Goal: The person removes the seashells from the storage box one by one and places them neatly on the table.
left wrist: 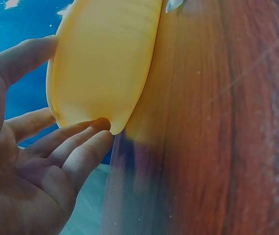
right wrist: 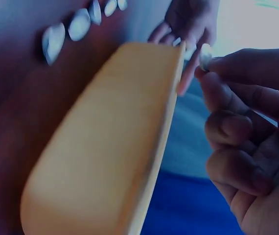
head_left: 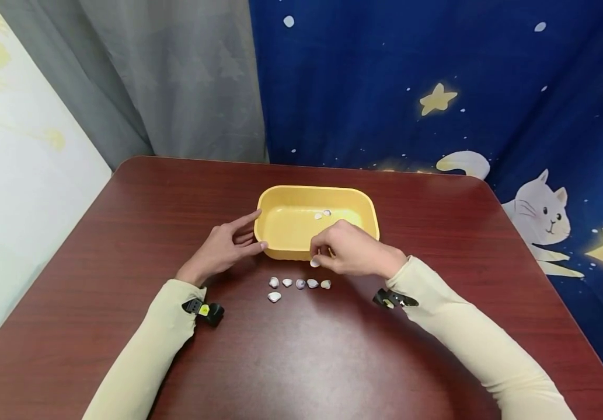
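Observation:
My right hand (head_left: 352,249) pinches a small white seashell (right wrist: 206,57) between thumb and forefinger, just outside the near rim of a yellow plastic tub (head_left: 285,230). At the tub's left end, my left hand (head_left: 221,248) touches the rim with spread thumb and fingers; its palm stays apart from the wall in the left wrist view. Two small shells (head_left: 327,213) lie inside the tub, toward its far side. On the table in front, several seashells (head_left: 300,284) form a row from left to right, with one more shell (head_left: 274,297) below the row's left end.
The dark red wooden table (head_left: 185,198) carries the tub near its middle. A grey curtain (head_left: 191,81) and a blue curtain (head_left: 354,87) with stars and a cat hang behind the far edge. Each wrist wears a black strap with a small camera (head_left: 212,314).

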